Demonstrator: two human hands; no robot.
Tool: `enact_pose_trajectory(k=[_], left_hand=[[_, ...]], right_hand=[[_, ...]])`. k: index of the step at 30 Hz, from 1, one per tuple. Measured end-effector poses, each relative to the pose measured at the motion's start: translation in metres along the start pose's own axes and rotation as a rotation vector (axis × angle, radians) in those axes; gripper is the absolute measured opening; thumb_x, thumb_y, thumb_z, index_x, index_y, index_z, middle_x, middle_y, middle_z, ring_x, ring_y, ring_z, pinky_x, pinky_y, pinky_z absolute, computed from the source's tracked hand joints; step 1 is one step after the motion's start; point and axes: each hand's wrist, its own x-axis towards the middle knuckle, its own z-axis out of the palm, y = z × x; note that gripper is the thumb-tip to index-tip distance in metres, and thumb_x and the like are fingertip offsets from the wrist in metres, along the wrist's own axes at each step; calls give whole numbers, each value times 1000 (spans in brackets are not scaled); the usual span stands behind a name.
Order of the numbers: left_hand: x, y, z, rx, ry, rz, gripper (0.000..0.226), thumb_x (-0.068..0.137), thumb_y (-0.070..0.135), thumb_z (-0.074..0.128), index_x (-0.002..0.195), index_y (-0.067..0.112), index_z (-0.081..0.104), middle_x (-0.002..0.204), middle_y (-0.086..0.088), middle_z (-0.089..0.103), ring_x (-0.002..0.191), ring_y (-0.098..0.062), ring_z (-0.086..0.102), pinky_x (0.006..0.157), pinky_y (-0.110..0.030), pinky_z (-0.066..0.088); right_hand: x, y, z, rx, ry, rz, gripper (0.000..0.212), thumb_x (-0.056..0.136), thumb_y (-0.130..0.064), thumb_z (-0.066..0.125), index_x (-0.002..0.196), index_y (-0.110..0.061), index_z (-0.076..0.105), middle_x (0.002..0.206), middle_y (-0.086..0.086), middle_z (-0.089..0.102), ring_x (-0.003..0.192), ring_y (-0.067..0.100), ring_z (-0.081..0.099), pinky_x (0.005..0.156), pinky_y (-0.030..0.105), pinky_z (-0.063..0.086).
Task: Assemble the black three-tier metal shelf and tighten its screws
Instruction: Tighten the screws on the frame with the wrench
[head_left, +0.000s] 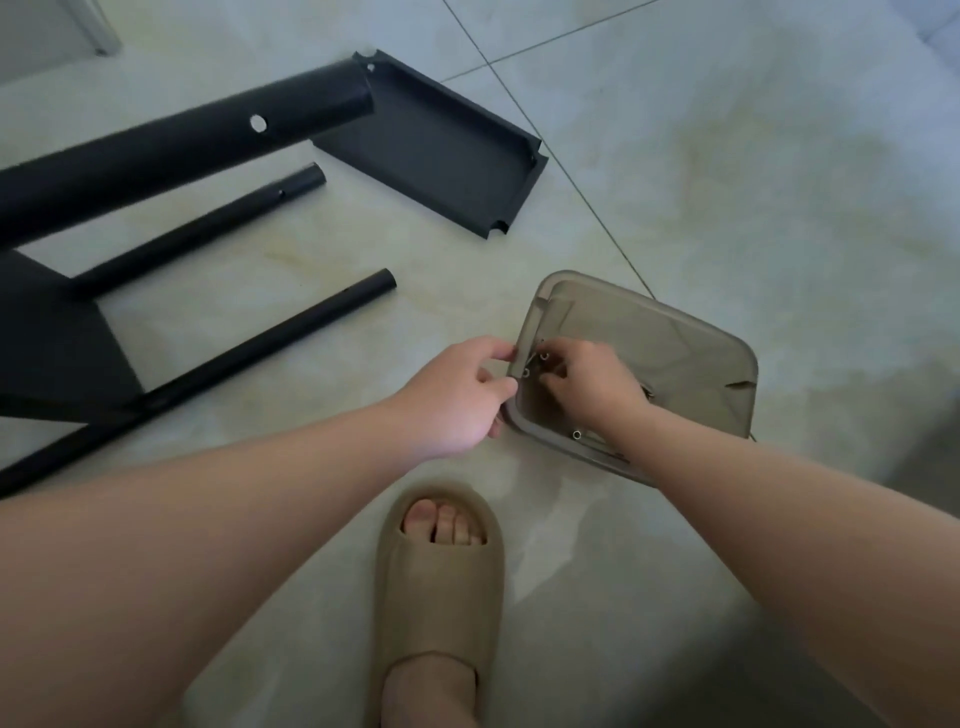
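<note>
Slipper (441, 587) beside tray (675, 353), black poles (208, 228) left

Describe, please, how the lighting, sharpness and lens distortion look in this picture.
Head view: dim, cool, even light, only soft shadows on the tiled floor, a faint sheen, no harsh glare. Head view: the thick black tube nearest the lens looks soft, and the screws in the tray are mere glints. Head view: wide-angle stretch swells both forearms at the lower corners.

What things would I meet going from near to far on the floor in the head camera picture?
Beige foam slipper, then see-through grey plastic tray, then flat black metal shelf panel.
</note>
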Motion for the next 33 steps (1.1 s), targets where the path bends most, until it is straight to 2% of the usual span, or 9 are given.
enact_pose_trajectory(k=[6,9,12,19,22,25,27,30,33], left_hand=[[-2,-3,-1,-55,-22,-14,33,102,19,50,135,24,55,88,-4,66,61,-14,61,68,-28,48],[-1,-4,-1,-64,-18,-16,32,102,20,51,133,25,56,90,-5,66,60,-13,61,69,-29,47],[0,-5,-2,-60,-21,-14,32,102,22,52,133,27,55,93,-6,67,62,-12,61,70,-29,48],[0,-6,-2,-60,-19,-13,29,102,22,52,130,28,57,96,-8,71,60,-9,62,68,-28,48],[-2,-2,-4,-22,-18,-36,27,101,27,54,128,26,57,99,-8,72,65,-12,64,61,-25,46],[-14,6,-13,34,4,-119,26,100,37,55,122,23,56,101,-5,71,74,-19,64,58,-25,43],[-27,16,-24,38,6,-185,25,102,35,50,117,16,57,107,-8,69,75,-22,60,58,-24,42],[-54,36,-45,-20,12,-245,25,104,32,45,114,13,58,104,-8,68,75,-22,60,61,-26,45],[-89,54,-74,-163,74,-244,30,103,35,46,113,12,62,98,-6,70,77,-21,68,67,-29,54]], right_hand=[[10,0,8,-16,65,-37,37,90,-6,55,123,-16,67,119,14,63,111,37,59,90,45,50],[11,0,9,-92,79,-49,29,91,-5,51,116,-11,65,114,15,62,106,39,59,80,42,49],[12,1,10,-162,86,-60,21,93,-5,50,109,-9,64,108,15,60,99,40,59,69,38,42],[12,2,9,-95,86,-36,24,88,1,47,107,-6,59,105,20,63,97,42,59,71,40,44],[4,2,0,-16,124,3,27,93,-4,50,114,-7,66,108,20,66,101,40,61,83,43,51],[-18,-4,-17,60,184,-44,25,97,-8,56,117,-8,72,113,14,66,107,31,60,90,31,46],[-40,-14,-35,135,248,-112,19,97,-11,63,112,-11,75,106,7,67,101,22,61,86,21,41],[-73,-42,-63,273,348,-231,8,91,-11,73,98,-13,75,87,-8,68,88,10,63,83,16,45],[-103,-86,-86,364,338,-329,15,88,-8,75,92,-22,70,84,-17,65,80,-1,61,75,5,42]])
